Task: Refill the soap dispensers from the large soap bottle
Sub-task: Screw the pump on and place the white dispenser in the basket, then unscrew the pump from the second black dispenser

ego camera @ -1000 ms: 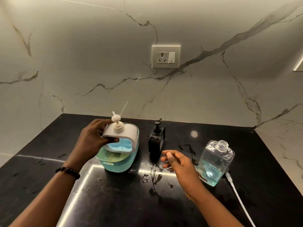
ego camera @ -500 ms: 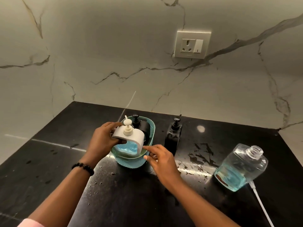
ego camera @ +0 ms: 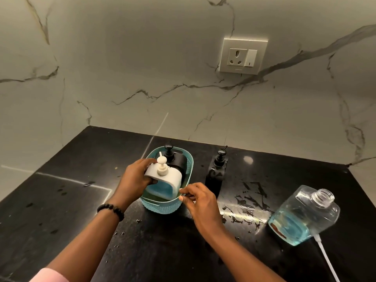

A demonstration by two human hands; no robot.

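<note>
Looks mostly done: my left hand [ego camera: 136, 176] grips the filled white dispenser [ego camera: 165, 178] in the basket [ego camera: 162, 207], right hand [ego camera: 200, 201] pinches the basket's rim, and the black dispenser [ego camera: 216, 175] beside the basket is maybe still left.

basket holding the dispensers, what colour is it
Teal, with a dotted woven texture on its wall: the basket, clearest in the head view.

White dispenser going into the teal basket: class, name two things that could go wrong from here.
1. The white dispenser is tilted in the left hand beside a black dispenser already in the teal basket; it may jam or knock it.
2. The large soap bottle stands uncapped near wet streaks on the counter; a bump might spill it.
</note>
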